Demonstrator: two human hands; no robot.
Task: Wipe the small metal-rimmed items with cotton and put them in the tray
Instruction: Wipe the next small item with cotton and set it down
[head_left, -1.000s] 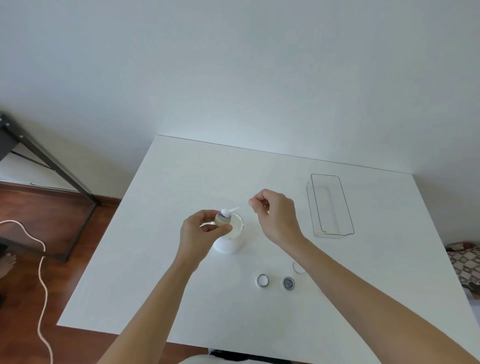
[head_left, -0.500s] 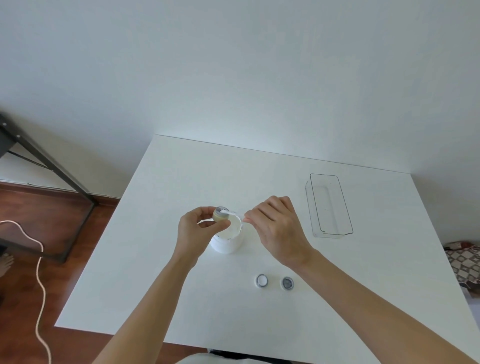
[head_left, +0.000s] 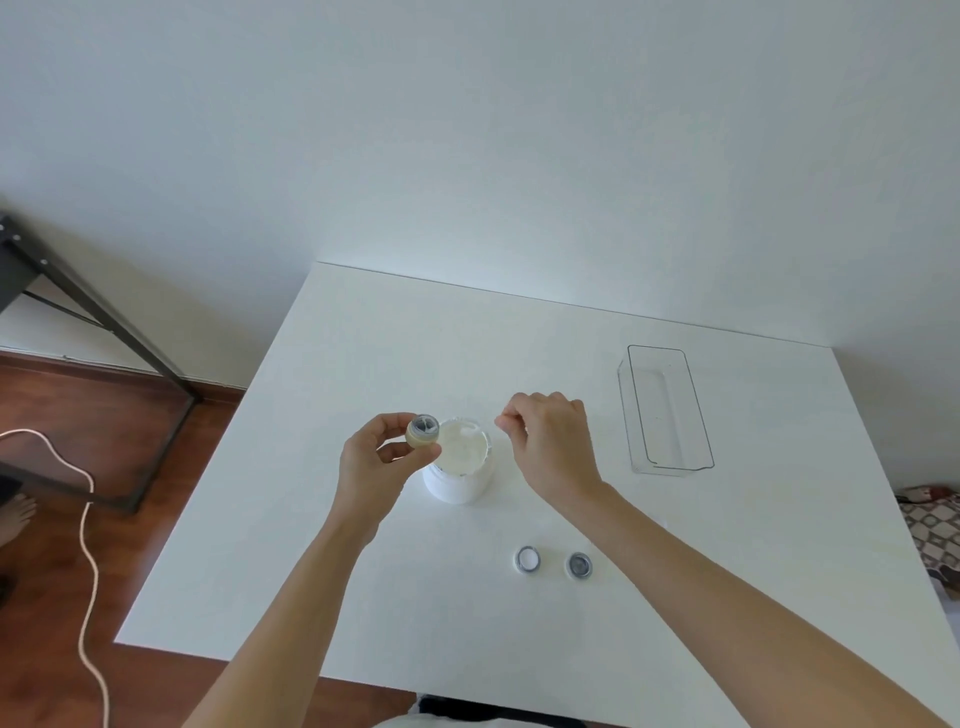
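Now that the right hand (head_left: 553, 447) has drawn back from the small round item (head_left: 423, 431), a gap has opened between the two where half a second ago they met. Its fingers are curled, pinching what looks like a wisp of cotton, too faint to be sure. The left hand (head_left: 376, 462) pinches the item above the white tub (head_left: 460, 465). That stroke of wiping seems done. Two more items (head_left: 527, 559) lie on the bench (head_left: 363, 338) in front, and the clear tray (head_left: 667, 410) to the right holds nothing yet.
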